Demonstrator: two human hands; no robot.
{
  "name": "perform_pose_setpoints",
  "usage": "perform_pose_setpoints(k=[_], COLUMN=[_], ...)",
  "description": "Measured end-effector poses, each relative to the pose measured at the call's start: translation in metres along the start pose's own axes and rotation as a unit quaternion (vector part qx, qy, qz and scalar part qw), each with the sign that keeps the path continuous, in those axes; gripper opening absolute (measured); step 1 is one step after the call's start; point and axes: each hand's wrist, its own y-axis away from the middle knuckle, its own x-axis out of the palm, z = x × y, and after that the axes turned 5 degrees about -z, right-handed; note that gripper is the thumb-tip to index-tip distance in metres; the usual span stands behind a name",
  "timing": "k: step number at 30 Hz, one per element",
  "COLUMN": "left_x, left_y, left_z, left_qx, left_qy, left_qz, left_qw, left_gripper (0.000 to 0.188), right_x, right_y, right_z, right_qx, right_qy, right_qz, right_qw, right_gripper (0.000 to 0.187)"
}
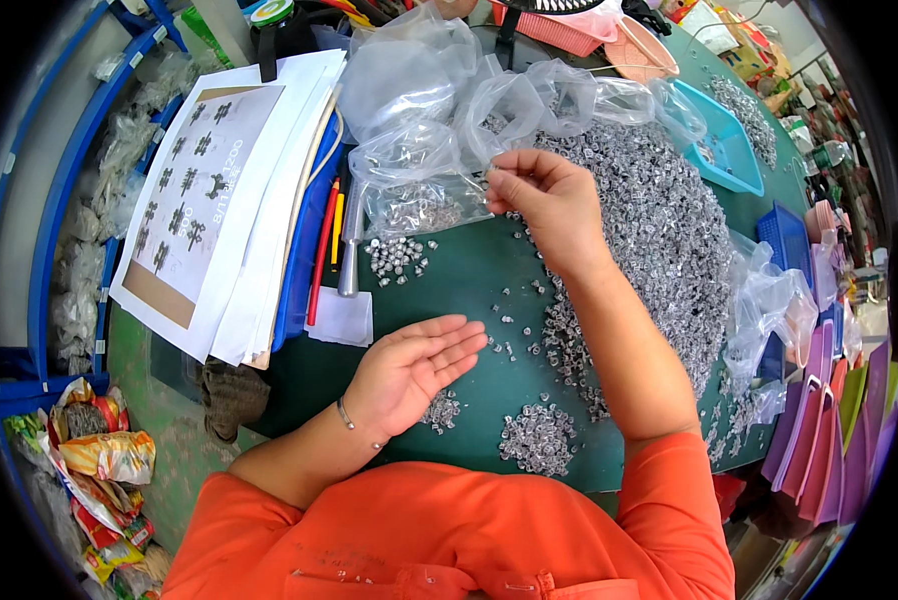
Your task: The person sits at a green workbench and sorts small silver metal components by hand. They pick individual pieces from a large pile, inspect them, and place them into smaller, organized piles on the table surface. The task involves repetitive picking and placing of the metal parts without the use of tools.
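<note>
My left hand (414, 368) is held palm up above the green table (459, 262), its fingers stretched out and slightly cupped; I see nothing in the palm. My right hand (552, 205) is raised further away, thumb and fingers pinched together beside a clear plastic bag (424, 200) of small parts. What the pinch holds is too small to make out. A large heap of small clear-and-grey plastic parts (649, 220) spreads under and beyond my right forearm. Smaller piles lie nearer me: clear parts (537, 440), a pile (439, 411) partly behind my left hand, and silvery metal pieces (397, 259).
Printed sheets (219, 200) lie over a blue tray (294, 310) at left, beside a red pencil (323, 250) and a metal-shafted tool (352, 240). A turquoise basket (734, 170) stands at the far right; plastic bags (769, 300) hang by the right table edge.
</note>
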Motion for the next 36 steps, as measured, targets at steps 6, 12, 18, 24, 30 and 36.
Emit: perform_pose_setpoints(k=[6, 12, 18, 24, 30, 36], left_x=[-0.002, -0.001, 0.005, -0.009, -0.011, 0.001], left_y=[-0.001, -0.001, -0.003, -0.003, -0.005, 0.000], left_z=[0.001, 0.001, 0.002, 0.003, 0.009, 0.017], left_qx=[0.001, 0.000, -0.009, 0.010, 0.004, 0.002], left_qy=[-0.003, -0.001, -0.014, 0.010, -0.026, -0.029], left_qz=[0.007, -0.003, -0.004, 0.032, 0.020, 0.006], left_qw=[1.000, 1.000, 1.000, 0.999, 0.999, 1.000], left_gripper=[0.029, 0.028, 0.028, 0.031, 0.031, 0.031], right_x=[-0.007, -0.020, -0.036, -0.077, -0.216, -0.297], right_y=[0.011, 0.019, 0.032, 0.082, 0.136, 0.165], right_z=[-0.016, -0.031, -0.029, -0.020, 0.025, 0.068], right_qx=[0.188, 0.201, 0.173, 0.110, -0.101, -0.230], right_qy=[-0.191, -0.334, -0.406, -0.295, 0.074, 0.087], right_qz=[0.072, 0.146, 0.173, 0.062, -0.340, -0.441], right_qw=[0.961, 0.909, 0.881, 0.947, 0.932, 0.863], right_gripper=[0.018, 0.018, 0.020, 0.016, 0.015, 0.013])
